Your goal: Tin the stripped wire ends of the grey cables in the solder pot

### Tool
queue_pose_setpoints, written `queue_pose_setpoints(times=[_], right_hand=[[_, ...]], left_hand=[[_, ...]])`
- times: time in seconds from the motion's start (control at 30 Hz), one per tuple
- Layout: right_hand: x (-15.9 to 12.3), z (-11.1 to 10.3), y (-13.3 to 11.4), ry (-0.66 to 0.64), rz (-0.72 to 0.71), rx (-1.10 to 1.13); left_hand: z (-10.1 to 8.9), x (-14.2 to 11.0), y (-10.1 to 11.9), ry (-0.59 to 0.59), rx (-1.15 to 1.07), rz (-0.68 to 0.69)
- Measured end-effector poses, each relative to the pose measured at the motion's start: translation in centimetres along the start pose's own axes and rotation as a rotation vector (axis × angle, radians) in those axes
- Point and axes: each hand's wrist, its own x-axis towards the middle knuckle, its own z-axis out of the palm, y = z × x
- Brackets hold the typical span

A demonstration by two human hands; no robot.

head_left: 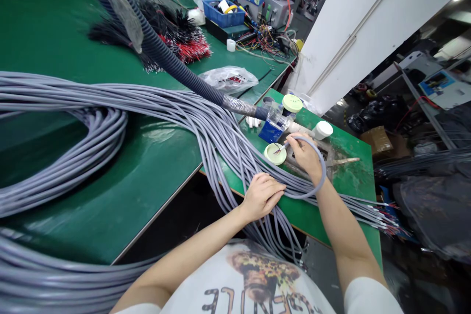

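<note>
My right hand [303,153] pinches one grey cable [324,169] near its end. The cable's stripped wires reach over a small pale-green dish [275,154], and behind the hand the cable bends round in a loop. My left hand [262,195] lies on the bundle of grey cables [224,130], its fingers curled over them; which strands it grips is hidden. To the right, the bundle's stripped ends [386,216] show thin coloured wires. Just behind the dish stands a blue box [271,131], under the mouth of a ribbed dark hose [176,66].
A white tub [323,129] and a jar with a pale-green lid [292,103] stand on the small green table. Coiled grey cables [110,142] cover much of the large table [162,157]. Black and red wires [184,44] lie farther back. A white pillar [342,24] rises at right.
</note>
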Motion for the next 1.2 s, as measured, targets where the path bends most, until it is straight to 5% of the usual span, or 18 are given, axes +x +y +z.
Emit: queue_pose_setpoints(times=[0.17,0.37,0.67,1.2], right_hand=[[-1.5,-3.7,0.3,0.116,-0.01,-0.038],[-3.8,-6.4,4.2,0.218,0.083,-0.228],[-4.1,-5.6,10.2,0.222,0.157,-0.326],[-3.8,-4.2,11.7,0.2,0.16,-0.364]], left_hand=[[0.0,-0.1,0.0,-0.003,0.003,-0.004],[0.1,-0.1,-0.1,0.016,0.014,0.013],[0.1,-0.1,0.0,0.014,0.053,0.017],[0.2,-0.1,0.1,0.0,0.055,0.01]])
